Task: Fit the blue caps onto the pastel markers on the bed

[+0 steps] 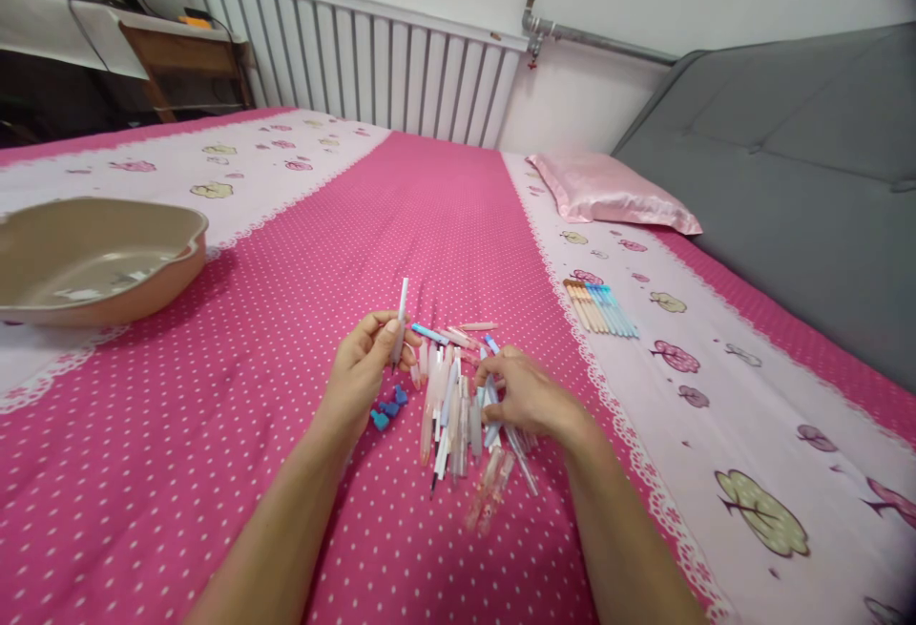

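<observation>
A loose pile of pen parts (456, 415) lies on a pink dotted bedspread (444, 224), its near edge ragged, with open cloth beyond it and toward the person. At the pile's left edge, a slim white tube (404, 301) stands nearly upright, pinched between the thumb and fingers of the left hand (368, 350). Over the pile's right edge, the right hand (526, 391) curls, thumb and fingers slightly parted among the parts; whether they grip one cannot be told. Small blue pieces (390, 408) sit just left of the pile; a row of pens (599, 308) lies beyond its right side, a basin (168, 272) well to its left.
</observation>
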`<action>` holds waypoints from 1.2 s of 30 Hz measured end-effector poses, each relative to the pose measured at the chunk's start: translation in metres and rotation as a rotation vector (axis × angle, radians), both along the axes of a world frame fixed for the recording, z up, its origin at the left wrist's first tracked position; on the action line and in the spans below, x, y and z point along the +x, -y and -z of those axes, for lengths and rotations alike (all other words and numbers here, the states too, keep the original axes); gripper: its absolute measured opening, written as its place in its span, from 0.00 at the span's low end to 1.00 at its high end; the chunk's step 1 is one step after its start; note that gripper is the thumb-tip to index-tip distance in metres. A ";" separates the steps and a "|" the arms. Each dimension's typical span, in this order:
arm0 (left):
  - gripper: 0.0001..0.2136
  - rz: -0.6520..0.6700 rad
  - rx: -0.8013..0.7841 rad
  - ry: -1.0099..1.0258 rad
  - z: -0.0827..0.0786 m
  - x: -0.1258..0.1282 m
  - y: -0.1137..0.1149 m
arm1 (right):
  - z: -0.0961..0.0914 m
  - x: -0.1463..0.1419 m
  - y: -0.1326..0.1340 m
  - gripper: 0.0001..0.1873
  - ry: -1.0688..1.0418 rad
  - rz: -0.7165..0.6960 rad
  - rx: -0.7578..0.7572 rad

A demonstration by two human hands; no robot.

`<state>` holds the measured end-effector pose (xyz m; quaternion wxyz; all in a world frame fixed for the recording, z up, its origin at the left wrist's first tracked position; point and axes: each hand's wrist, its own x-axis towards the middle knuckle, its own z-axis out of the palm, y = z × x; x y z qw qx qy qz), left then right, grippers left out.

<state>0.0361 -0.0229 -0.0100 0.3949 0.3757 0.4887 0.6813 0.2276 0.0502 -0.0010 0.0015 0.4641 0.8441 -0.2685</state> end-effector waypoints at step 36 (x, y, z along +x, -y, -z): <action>0.14 0.343 -0.013 -0.336 0.009 0.003 -0.001 | -0.019 0.002 0.003 0.11 -0.927 0.083 -0.109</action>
